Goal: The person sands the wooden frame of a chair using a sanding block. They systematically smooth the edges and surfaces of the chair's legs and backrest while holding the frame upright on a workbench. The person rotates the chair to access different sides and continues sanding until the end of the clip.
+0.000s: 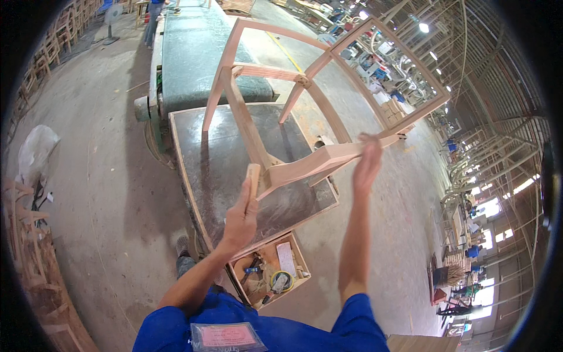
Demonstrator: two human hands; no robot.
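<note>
A bare wooden chair frame (316, 161) stands tilted over a dark-topped worktable (229, 146), its tall open backrest reaching out to the right. My left hand (240, 220) is closed around a short, light wooden piece (253, 179) at the frame's near left corner. Whether that piece is joined to the frame, I cannot tell. My right hand (368, 164) is at the right part of the curved near rail. Motion smears its fingers, so their grip does not show clearly.
An open wooden tray (296, 286) with tools and a tape roll hangs at the table's near edge. Beyond the table runs a green conveyor belt (190, 53). Chair parts are stacked at the left, with a plastic bag (38, 149) nearby. Another person (153, 20) stands far back.
</note>
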